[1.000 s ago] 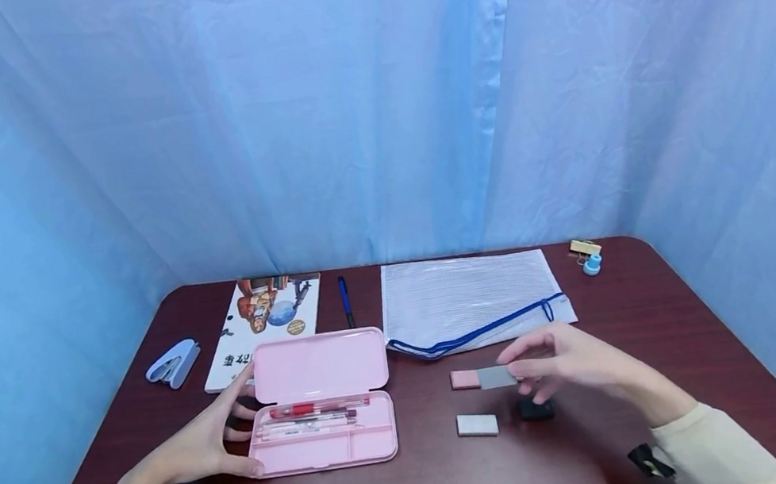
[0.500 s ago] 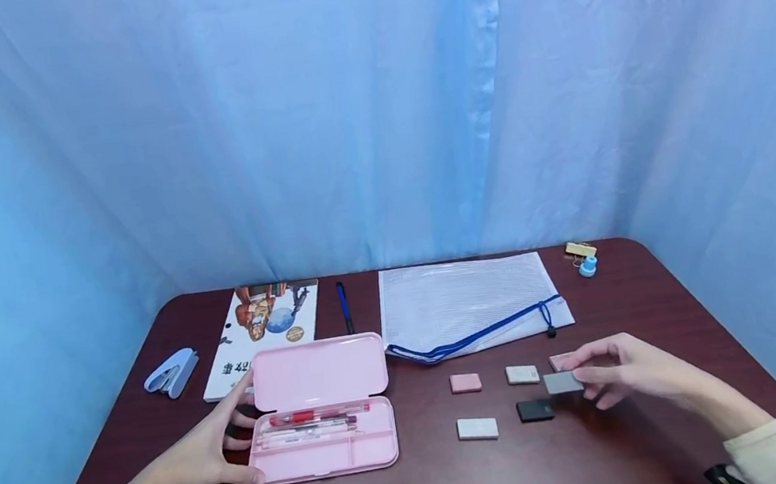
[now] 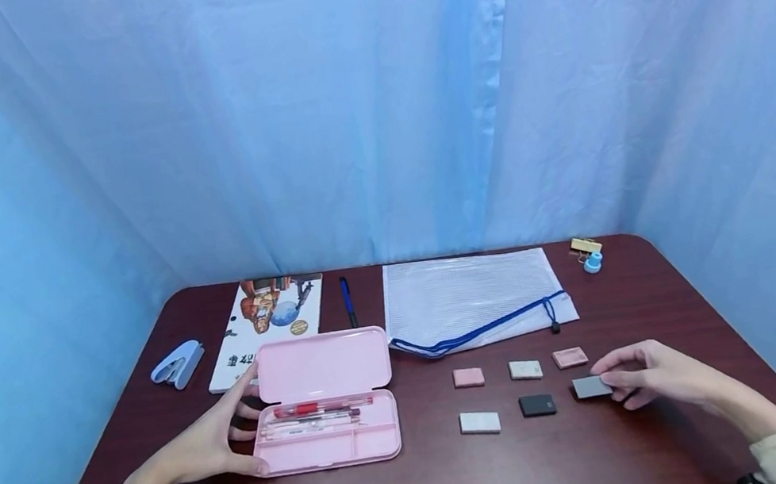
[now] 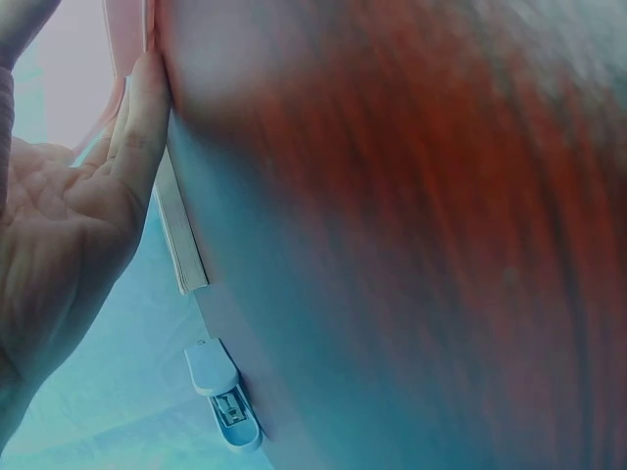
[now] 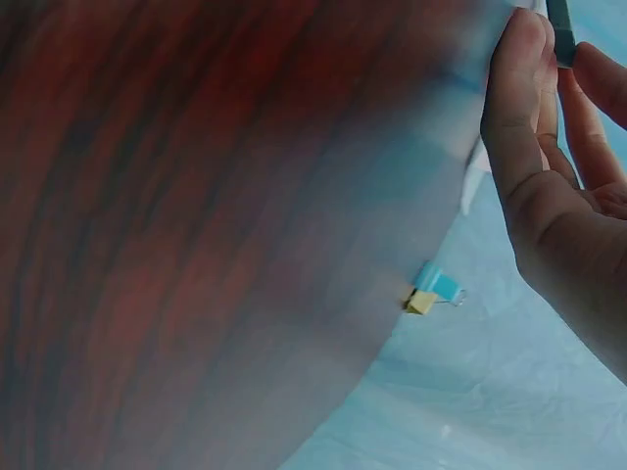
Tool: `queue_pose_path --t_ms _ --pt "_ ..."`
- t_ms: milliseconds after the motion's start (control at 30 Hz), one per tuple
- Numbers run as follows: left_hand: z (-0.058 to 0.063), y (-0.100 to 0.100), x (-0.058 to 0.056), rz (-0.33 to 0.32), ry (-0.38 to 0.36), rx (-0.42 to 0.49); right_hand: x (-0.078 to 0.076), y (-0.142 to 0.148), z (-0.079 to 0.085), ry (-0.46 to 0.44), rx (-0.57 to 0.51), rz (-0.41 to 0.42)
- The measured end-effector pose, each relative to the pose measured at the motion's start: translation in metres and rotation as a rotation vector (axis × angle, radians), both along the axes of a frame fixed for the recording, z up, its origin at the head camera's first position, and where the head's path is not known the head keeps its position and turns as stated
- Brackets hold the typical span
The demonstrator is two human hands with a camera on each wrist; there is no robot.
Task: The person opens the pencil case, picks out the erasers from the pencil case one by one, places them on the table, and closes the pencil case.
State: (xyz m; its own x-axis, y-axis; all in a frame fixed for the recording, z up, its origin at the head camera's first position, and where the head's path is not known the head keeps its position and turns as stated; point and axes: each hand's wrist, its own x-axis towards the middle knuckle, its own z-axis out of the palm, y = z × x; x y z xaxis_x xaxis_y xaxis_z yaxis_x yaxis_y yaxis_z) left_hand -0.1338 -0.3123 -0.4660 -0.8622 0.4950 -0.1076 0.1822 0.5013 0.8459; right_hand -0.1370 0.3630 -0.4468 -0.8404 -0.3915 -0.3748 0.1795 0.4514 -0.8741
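My left hand (image 3: 199, 447) holds the left side of an open pink pencil case (image 3: 323, 365), thumb at its front corner and fingers by the hinge. Several pens (image 3: 318, 419) lie in the case's back compartment; its two front compartments show bare. Between thumb and fingers, my right hand (image 3: 672, 377) pinches a flat grey eraser (image 3: 591, 387), low over the table's right half. Left of it lie a black eraser (image 3: 538, 405) and a white eraser (image 3: 480, 423). Behind these, a pink eraser (image 3: 468, 377), a cream eraser (image 3: 525, 370) and another pink eraser (image 3: 570, 358) form a row.
A white mesh zip pouch (image 3: 473, 296) with blue trim lies at the back. Left of it are a blue pen (image 3: 348, 302), a book (image 3: 263, 320) partly behind the case, and a pale stapler (image 3: 178, 365). A yellow binder clip (image 3: 586, 246) and a small blue item (image 3: 592, 262) sit back right.
My right hand has moved right with the grey eraser, past the black one, uncovering the cream and right pink erasers. The left hand has stayed at the pencil case.
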Motion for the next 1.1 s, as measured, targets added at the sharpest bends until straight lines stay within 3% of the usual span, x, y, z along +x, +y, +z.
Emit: queue_pose_path --t_ms 333,1100 --pt "0.002 0.000 -0.001 0.003 -0.013 -0.011 -0.005 0.007 -0.015 -0.015 0.017 -0.010" --pt "0.001 0.001 0.000 0.015 0.000 -0.022 -0.009 0.005 -0.013 -0.036 0.032 -0.030"
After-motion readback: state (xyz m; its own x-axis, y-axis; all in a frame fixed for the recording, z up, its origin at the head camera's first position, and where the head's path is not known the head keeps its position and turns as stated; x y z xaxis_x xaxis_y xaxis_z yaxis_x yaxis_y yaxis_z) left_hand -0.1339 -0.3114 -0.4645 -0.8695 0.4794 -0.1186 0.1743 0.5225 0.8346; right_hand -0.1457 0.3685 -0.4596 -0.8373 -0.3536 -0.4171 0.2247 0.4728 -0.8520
